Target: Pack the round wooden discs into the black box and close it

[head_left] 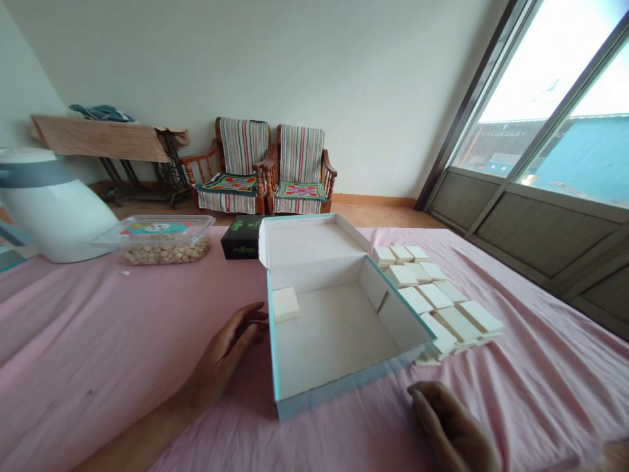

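Observation:
An open cardboard box [344,328] with a white inside and pale blue edges stands before me, its lid [314,239] tipped back. A short stack of white square cards [285,304] lies inside at the left wall. My left hand [236,344] rests on the cloth with its fingers stretched toward the outer left side of the box, at or very near it, holding nothing. Off the front right corner, my right hand [449,423] lies with curled fingers; nothing shows in them. Several stacks of similar white cards [437,295] stand in rows to the right of the box.
A pink cloth [147,347] with folds covers the table. Behind the box's left side sits a black box [240,239]. Farther left are a clear tub of nuts [164,246] and a white jug [69,210]. Two chairs [246,164] stand by the wall.

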Tool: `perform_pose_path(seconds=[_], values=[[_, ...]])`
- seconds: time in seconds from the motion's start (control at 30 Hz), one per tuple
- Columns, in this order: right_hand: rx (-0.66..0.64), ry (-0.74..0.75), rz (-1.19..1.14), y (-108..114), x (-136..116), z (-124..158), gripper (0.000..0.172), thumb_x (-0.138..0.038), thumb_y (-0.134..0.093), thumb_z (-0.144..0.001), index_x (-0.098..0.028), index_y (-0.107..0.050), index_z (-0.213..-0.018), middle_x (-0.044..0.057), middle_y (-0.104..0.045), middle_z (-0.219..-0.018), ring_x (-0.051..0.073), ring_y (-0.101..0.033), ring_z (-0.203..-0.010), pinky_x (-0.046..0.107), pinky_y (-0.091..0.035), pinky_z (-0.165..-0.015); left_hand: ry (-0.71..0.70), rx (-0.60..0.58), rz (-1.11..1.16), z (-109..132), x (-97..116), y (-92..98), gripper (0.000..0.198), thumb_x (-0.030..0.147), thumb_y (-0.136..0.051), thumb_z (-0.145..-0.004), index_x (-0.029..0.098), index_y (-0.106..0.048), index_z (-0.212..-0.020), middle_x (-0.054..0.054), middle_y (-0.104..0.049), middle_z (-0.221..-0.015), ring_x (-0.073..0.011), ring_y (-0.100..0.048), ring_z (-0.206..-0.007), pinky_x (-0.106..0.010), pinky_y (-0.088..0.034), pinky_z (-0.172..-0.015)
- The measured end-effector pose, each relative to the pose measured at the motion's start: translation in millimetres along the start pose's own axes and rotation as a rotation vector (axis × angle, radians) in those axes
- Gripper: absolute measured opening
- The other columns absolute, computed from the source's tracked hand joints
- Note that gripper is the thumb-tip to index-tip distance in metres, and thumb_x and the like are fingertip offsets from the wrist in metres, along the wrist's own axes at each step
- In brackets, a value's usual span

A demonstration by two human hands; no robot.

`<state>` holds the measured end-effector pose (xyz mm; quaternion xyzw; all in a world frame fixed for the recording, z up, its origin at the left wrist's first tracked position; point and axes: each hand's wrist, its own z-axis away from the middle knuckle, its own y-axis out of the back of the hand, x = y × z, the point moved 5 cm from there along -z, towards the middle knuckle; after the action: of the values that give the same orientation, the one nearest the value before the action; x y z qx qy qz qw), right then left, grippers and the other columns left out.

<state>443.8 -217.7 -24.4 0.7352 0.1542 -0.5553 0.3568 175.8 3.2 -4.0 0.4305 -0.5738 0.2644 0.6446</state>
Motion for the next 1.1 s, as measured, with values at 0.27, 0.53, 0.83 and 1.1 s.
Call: perform_pose_path(seconds=[0.27, 0.53, 0.83, 1.1], values=[[-0.232, 0.210, 0.003, 16, -9, 5, 0.022, -0.040, -0.050, -0.086, -0.021, -0.060, -0.090, 0.000, -0.060, -0.069, 0.014, -0.058, -0.065, 0.023, -0.047, -0.061, -0.018, 0.156, -0.005, 1, 11, 1.7, 0.054, 0.050, -0.046, -0.085, 0.016, -0.044, -0.127, -0.009, -0.060, -0.112, -0.0213, -0.060, -0.097, -0.032, -0.051, -0.084], [-0.148, 0.435, 0.253, 106, -36, -54, 0.020, -0.033, -0.054, -0.084, -0.020, -0.058, -0.099, 0.003, -0.065, -0.084, 0.015, -0.060, -0.075, 0.028, -0.048, -0.070, -0.005, 0.188, 0.081, 5, 18, -6.3, 0.049, 0.047, -0.051, -0.084, 0.010, -0.051, -0.116, -0.003, -0.065, -0.090, -0.0152, -0.059, -0.080, -0.027, -0.050, -0.078], [-0.405, 0.686, 0.627, 113, -46, -133, 0.034, -0.026, -0.056, -0.078, -0.018, -0.055, -0.111, 0.011, -0.058, -0.109, 0.021, -0.058, -0.095, 0.034, -0.046, -0.080, 0.003, 0.202, 0.082, 18, 49, -20.5, 0.038, 0.044, -0.051, -0.085, 0.012, -0.062, -0.102, 0.001, -0.071, -0.082, -0.0166, -0.062, -0.083, -0.022, -0.050, -0.075], [-0.392, 0.639, 0.814, 84, -48, -210, 0.030, -0.026, -0.057, -0.078, -0.013, -0.057, -0.104, 0.012, -0.061, -0.101, 0.020, -0.058, -0.090, 0.029, -0.044, -0.080, 0.147, 0.306, 0.158, 1, 42, -14.1, 0.040, 0.049, -0.053, -0.080, 0.011, -0.064, -0.089, -0.003, -0.072, -0.074, -0.0198, -0.064, -0.075, -0.026, -0.051, -0.072]])
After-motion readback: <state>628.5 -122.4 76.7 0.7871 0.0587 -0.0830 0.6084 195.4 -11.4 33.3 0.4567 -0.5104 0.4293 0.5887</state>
